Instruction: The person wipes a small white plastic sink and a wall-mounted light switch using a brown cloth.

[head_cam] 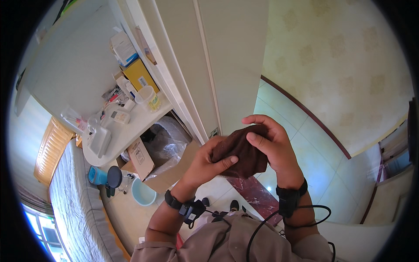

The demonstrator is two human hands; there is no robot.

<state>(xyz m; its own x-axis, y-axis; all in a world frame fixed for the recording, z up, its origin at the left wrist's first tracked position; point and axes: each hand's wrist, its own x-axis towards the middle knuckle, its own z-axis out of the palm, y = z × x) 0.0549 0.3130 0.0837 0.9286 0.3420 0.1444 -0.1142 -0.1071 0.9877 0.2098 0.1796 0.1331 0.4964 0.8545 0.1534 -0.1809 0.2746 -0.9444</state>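
Note:
A dark brown cloth [244,154], folded and creased, is held up in front of my chest between both hands. My left hand [209,160] grips its left side, with the thumb lying across the front. On the other side, my right hand [273,140] pinches the upper right part under its thumb, and the index finger sticks out past the top edge. The fingers behind the cloth are partly hidden. Just beyond the hands stands a pale door [229,65] with a metal latch plate [214,132] on its edge.
To the left, an open cardboard box [170,173] with plastic wrap sits below a white shelf table [137,122] bearing boxes and a clear tub [147,98]. A light blue basin [144,193], a round stool [114,177] and a bed [75,203] are farther left. A dark red threshold [252,193] crosses the floor.

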